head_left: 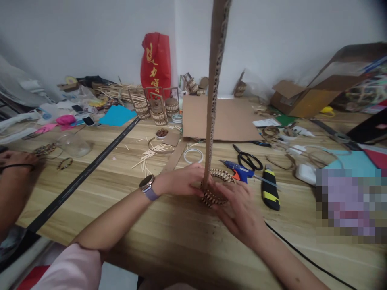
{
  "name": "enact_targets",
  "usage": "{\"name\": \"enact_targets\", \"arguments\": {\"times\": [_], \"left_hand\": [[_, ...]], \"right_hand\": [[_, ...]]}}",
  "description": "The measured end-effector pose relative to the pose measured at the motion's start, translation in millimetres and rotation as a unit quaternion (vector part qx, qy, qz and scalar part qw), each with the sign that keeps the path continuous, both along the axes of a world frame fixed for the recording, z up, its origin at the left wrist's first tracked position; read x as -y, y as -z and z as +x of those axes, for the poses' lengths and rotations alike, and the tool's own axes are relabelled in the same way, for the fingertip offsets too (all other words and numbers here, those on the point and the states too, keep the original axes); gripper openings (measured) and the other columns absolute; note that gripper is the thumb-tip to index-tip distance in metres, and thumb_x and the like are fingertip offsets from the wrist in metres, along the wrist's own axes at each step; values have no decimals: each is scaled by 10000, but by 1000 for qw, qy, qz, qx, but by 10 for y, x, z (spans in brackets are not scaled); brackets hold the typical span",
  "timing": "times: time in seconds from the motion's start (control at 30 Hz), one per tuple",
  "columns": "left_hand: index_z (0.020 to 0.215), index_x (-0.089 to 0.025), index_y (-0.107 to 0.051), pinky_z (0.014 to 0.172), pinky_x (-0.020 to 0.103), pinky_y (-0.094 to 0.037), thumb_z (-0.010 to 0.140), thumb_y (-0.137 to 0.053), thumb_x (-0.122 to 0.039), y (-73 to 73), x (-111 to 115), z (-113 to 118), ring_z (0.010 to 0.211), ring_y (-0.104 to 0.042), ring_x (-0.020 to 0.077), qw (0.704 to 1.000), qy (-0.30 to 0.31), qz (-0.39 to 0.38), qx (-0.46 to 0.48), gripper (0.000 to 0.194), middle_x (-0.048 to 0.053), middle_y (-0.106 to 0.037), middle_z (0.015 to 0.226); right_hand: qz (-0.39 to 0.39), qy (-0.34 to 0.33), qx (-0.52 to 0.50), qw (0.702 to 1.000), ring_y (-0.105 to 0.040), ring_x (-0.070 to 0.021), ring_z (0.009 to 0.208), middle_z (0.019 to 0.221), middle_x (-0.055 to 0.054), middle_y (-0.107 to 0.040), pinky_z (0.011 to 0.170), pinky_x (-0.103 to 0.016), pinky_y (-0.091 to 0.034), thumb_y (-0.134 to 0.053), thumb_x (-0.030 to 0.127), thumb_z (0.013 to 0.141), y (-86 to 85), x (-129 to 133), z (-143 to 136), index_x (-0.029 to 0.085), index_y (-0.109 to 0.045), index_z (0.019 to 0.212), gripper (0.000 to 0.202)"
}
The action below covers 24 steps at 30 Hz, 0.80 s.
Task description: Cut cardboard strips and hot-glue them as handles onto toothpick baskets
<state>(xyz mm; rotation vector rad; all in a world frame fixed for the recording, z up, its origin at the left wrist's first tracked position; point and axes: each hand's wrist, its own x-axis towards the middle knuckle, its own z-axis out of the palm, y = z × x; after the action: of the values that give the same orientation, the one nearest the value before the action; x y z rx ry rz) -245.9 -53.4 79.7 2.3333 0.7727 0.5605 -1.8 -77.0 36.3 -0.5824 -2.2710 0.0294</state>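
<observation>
A small round basket (222, 175), its wall made of short pale sticks with dark bands, rests on the wooden table between my hands. A long cardboard strip (213, 80) stands upright, its lower end against the basket's left side. My left hand (187, 180), with a watch on the wrist, is closed around the strip's foot at the basket wall. From the right, my right hand (238, 203) grips the near side of the basket, fingertips close to the strip. Fingers partly hide the contact between strip and basket.
A blue glue gun (238, 169), black scissors (249, 158) and a yellow-black utility knife (270, 188) lie to the right. Behind are a cardboard sheet (236, 117), loose sticks (151, 153) and finished small buckets (159, 112). Another person's hand (18, 161) is at far left.
</observation>
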Motion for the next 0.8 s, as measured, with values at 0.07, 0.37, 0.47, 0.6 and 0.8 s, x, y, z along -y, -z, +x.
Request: {"name": "enact_targets", "arguments": {"times": [0.07,0.37,0.47,0.6,0.8], "left_hand": [[970,-241,-732,1059,395,-461,883,-717,-184,5,-49,-2,1076,-676,232,1000,28,-11,7,105,40,-757,1062],[979,-171,-713,950,352,-485,939,-701,-230,17,317,228,1051,-663,237,990,-119,19,-73,73,65,-733,1049],[1030,-171,-697,918,358,-497,941,-704,-264,58,500,368,1058,-659,247,977,-191,12,-92,129,66,-724,1095],[1040,-171,-685,915,357,-507,959,-679,-268,107,598,465,1055,-657,244,970,-226,-1,-89,126,64,-710,1106],[1108,-174,-694,996,391,-505,971,-661,-288,35,569,374,1125,-645,252,978,-199,-6,-58,182,87,-688,1184]], "right_hand": [[-26,52,-43,997,-651,-308,1124,1203,-136,-697,969,-507,-500,-593,268,975,6,15,122,234,-472,1454,495],[-364,99,-98,921,-600,-322,1320,1487,-168,-556,1091,-553,-499,-672,483,913,597,60,404,300,-205,1621,867],[-374,78,-100,919,-554,-322,1375,1548,-156,-506,1130,-546,-468,-666,466,917,566,4,339,299,-295,1588,785],[-320,52,-75,943,-538,-316,1384,1519,-155,-528,1129,-543,-468,-647,392,943,409,-55,262,277,-367,1542,672],[-273,26,-46,960,-506,-301,1419,1543,-132,-511,1152,-530,-443,-630,326,955,391,-45,217,311,-288,1582,715]]}}
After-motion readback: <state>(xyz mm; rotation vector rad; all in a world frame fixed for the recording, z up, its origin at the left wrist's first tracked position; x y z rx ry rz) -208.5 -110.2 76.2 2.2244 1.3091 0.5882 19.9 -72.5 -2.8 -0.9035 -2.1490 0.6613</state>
